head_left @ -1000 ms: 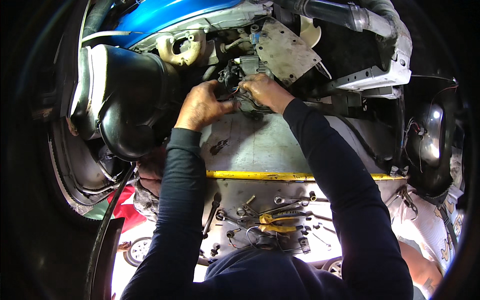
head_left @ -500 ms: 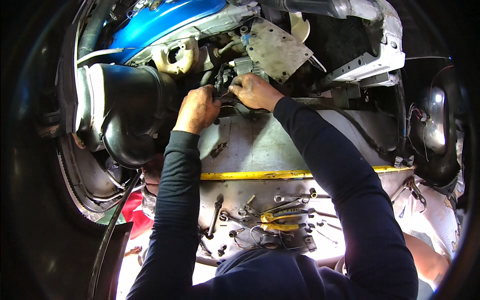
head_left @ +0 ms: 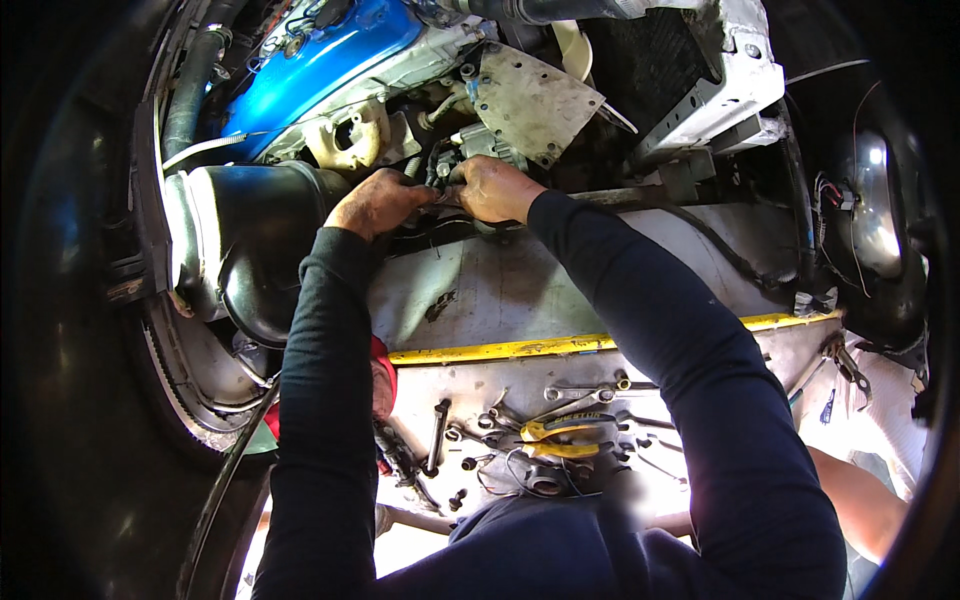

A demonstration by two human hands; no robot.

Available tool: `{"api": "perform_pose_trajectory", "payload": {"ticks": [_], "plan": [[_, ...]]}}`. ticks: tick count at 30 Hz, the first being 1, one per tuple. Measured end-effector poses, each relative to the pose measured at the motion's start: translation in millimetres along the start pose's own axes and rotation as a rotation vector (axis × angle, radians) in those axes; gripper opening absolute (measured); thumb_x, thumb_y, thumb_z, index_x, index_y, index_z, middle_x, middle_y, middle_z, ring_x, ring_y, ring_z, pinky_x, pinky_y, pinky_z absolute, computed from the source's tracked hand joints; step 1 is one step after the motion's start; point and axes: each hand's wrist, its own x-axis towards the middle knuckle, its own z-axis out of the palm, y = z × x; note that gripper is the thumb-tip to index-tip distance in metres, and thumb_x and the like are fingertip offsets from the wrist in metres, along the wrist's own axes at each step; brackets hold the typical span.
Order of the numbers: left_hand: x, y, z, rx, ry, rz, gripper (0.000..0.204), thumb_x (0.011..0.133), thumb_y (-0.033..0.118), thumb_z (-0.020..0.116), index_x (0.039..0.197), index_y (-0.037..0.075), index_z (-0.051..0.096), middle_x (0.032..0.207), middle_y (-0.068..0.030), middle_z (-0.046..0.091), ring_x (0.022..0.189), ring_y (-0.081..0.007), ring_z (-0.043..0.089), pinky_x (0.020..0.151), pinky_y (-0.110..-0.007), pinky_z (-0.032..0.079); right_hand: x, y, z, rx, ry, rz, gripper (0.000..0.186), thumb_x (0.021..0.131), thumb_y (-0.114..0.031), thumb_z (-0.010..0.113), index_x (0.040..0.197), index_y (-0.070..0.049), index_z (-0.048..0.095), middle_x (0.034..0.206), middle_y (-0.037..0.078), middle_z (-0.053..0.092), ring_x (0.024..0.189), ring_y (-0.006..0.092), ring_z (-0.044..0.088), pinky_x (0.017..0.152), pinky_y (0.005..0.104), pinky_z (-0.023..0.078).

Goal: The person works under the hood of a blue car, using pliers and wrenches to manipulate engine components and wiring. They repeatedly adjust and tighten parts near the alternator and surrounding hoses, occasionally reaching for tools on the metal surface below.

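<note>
In an engine bay, my left hand point(head_left: 378, 203) reaches in from the left with its fingertips pinched together. Close against it, my right hand point(head_left: 496, 190) is closed, thumb and fingers curled inward. Their fingertips meet around a small part, too hidden to name, at the end of some dark cables point(head_left: 433, 165). Just behind them sits a finned grey metal unit point(head_left: 488, 143), which looks like an alternator. A flat metal plate point(head_left: 537, 102) with holes slants above my right hand. A blue engine cover point(head_left: 325, 75) lies beyond, at the far left.
A large black air-filter housing point(head_left: 265, 205) stands left of my left hand. Nearer, a yellow-edged panel point(head_left: 500, 349) crosses in front. Yellow-handled pliers point(head_left: 565, 428), a combination wrench point(head_left: 580, 406) and several sockets lie by my body. Another person's arm point(head_left: 862, 505) shows at lower right.
My left hand has turned inward, its fingertips now meeting those of my right hand. The whole view has shifted slightly, and a red item shows more beside my left forearm.
</note>
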Motion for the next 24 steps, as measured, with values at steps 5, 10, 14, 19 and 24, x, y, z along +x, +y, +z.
{"api": "perform_pose_trajectory", "payload": {"ticks": [5,10,14,19,24], "plan": [[-5,-5,4,-0.297,-0.142,-0.227,0.04,0.094,0.037,0.07,0.101,-0.002,0.076,0.081,-0.0102,0.073,0.07,-0.016,0.067,0.066,-0.035,0.054,-2,-2,-1,0.019,0.067,-0.087,0.029,0.097,-0.028,0.066,0.104,-0.001,0.074,0.093,0.026,0.072,0.09,0.0418,0.07,0.083,0.0447,0.054],[-19,-18,25,-0.322,-0.049,0.01,0.044,0.097,0.043,0.07,0.103,0.0,0.076,0.075,-0.0044,0.067,0.063,-0.0143,0.058,0.056,-0.033,0.048,-4,-8,-2,0.163,0.102,-0.049,0.027,0.09,-0.026,0.066,0.091,-0.001,0.076,0.087,0.027,0.072,0.085,0.0446,0.07,0.08,0.0494,0.055],[-30,-14,52,-1.362,-0.231,-0.419,0.025,0.104,0.03,0.061,0.097,0.009,0.072,0.078,-0.0033,0.069,0.06,-0.0131,0.059,0.057,-0.031,0.047,-3,-11,-5,0.149,0.089,-0.065,0.029,0.089,-0.027,0.066,0.092,0.001,0.075,0.087,0.029,0.07,0.086,0.0455,0.069,0.08,0.05,0.054],[-36,4,88,-1.932,-0.261,-0.291,0.022,0.109,0.023,0.048,0.108,0.009,0.065,0.089,-0.0033,0.071,0.078,-0.0181,0.067,0.08,-0.035,0.054,-6,-14,-13,0.249,0.053,0.095,0.031,0.09,-0.027,0.066,0.087,0.002,0.075,0.085,0.028,0.07,0.085,0.0443,0.07,0.079,0.0495,0.054],[-38,8,104,-1.864,-0.22,-0.266,0.021,0.11,0.022,0.047,0.113,0.009,0.063,0.095,-0.0035,0.07,0.08,-0.0177,0.064,0.08,-0.036,0.053,1,-3,-17,0.13,-0.157,0.022,0.02,0.091,-0.014,0.063,0.097,0.001,0.076,0.086,0.015,0.074,0.079,0.0222,0.07,0.072,0.038,0.055]]}}
